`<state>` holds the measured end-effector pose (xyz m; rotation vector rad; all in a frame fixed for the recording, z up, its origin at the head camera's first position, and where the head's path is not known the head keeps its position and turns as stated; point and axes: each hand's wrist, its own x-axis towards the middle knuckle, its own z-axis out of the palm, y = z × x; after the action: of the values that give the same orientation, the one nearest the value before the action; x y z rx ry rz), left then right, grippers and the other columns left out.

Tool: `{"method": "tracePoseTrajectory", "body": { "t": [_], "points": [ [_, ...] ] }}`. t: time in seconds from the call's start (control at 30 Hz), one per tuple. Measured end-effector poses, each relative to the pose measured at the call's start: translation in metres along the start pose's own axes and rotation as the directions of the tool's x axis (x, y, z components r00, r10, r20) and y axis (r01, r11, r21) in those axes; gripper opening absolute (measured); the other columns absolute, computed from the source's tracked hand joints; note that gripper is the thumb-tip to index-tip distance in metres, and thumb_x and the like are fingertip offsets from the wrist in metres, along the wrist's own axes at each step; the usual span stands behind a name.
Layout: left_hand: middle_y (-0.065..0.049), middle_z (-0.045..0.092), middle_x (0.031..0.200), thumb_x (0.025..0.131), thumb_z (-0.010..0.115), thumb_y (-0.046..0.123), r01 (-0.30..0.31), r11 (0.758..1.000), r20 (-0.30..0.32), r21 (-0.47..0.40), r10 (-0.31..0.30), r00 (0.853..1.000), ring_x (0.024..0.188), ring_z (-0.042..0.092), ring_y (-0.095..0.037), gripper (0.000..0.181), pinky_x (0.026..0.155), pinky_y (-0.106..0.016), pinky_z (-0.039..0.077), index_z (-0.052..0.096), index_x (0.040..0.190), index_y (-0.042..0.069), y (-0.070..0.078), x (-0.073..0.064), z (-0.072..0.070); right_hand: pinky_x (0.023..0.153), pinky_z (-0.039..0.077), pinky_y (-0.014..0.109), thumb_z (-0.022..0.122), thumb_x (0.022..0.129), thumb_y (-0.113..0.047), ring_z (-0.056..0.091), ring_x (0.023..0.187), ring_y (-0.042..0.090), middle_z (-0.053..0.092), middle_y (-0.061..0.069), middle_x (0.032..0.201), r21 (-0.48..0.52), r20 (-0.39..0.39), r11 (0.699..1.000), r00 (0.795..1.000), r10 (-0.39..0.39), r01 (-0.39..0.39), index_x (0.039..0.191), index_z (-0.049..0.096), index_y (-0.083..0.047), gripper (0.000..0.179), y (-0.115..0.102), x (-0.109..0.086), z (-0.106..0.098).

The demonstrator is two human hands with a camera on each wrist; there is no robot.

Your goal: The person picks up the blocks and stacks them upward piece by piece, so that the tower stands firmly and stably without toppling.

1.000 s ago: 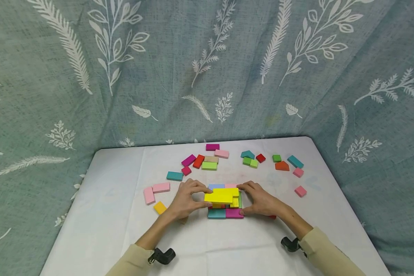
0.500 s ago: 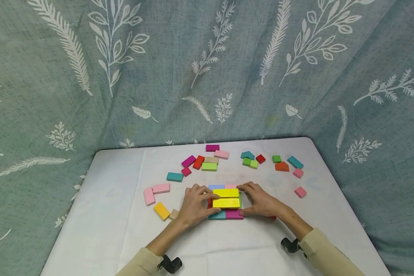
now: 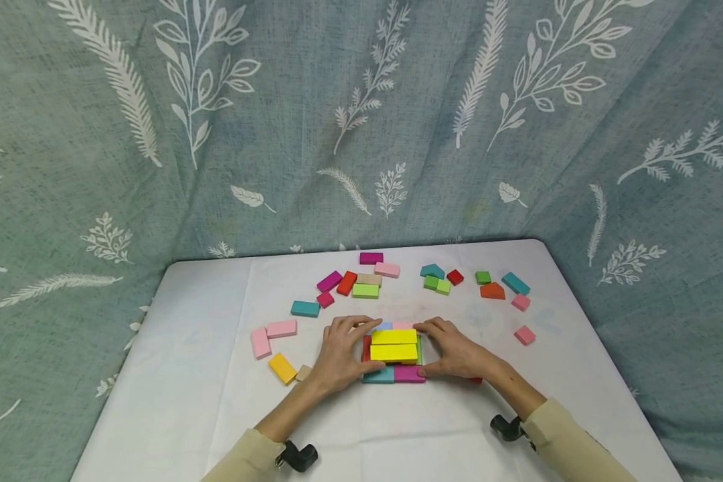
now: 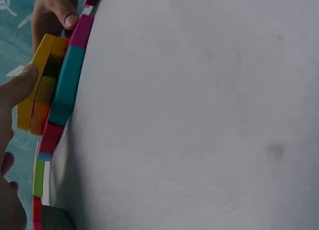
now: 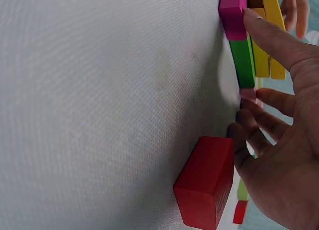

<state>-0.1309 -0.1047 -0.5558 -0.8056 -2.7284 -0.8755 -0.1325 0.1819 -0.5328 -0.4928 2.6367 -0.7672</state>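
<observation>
Two yellow blocks [image 3: 393, 345] lie side by side on top of a low stack on the table. Below them are a teal block [image 3: 378, 375], a magenta block [image 3: 409, 374], a red block [image 4: 51, 137] and a green block [image 5: 242, 63]. My left hand [image 3: 345, 351] spans the stack's left end; its thumb touches the front yellow block in the left wrist view, while its index finger reaches over the back edge. At the right end, my right hand [image 3: 454, 348] holds the lower layer between thumb, on the magenta block, and index finger, at the pink block [image 5: 247, 94].
Loose coloured blocks are scattered behind the stack, including a lime block [image 3: 365, 291] and an orange block [image 3: 493, 290]. Pink blocks [image 3: 281, 328] and an amber block [image 3: 282, 369] lie to the left. A red block [image 5: 205, 182] sits beneath my right hand.
My left hand has moved right, shifting the front yellow block right until it lines up beside the back one. Its index finger has since moved back from that block. My right hand has stayed put.
</observation>
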Motion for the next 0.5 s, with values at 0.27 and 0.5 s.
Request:
{"method": "tracePoseTrajectory", "body": {
  "t": [0.27,0.5],
  "points": [
    [0.008,0.061,0.137,0.078,0.079,0.059,-0.004,0.999,0.081,-0.043,0.007,0.997,0.124,0.044,-0.017,0.075,0.098,-0.047,0.033,0.059,0.143,0.028,-0.005,0.0049,-0.003,0.106,0.044,0.052,0.089,0.072,-0.044,0.04,0.134,0.027,0.043,0.004,0.148,-0.004,0.006,1.0,1.0,0.005,-0.005,0.152,0.044,-0.024,0.094,-0.0007,0.0011,0.0004],
    [0.007,0.061,0.136,0.079,0.08,0.056,-0.01,1.0,0.083,-0.025,0.012,0.996,0.123,0.044,-0.017,0.07,0.099,-0.048,0.033,0.062,0.139,0.027,-0.0054,0.0058,-0.0022,0.107,0.044,0.051,0.089,0.072,-0.045,0.039,0.135,0.027,0.042,0.004,0.149,-0.007,0.008,1.0,1.0,0.001,-0.001,0.151,0.044,-0.025,0.094,-0.0009,0.0016,-0.0006]
  ]
}}
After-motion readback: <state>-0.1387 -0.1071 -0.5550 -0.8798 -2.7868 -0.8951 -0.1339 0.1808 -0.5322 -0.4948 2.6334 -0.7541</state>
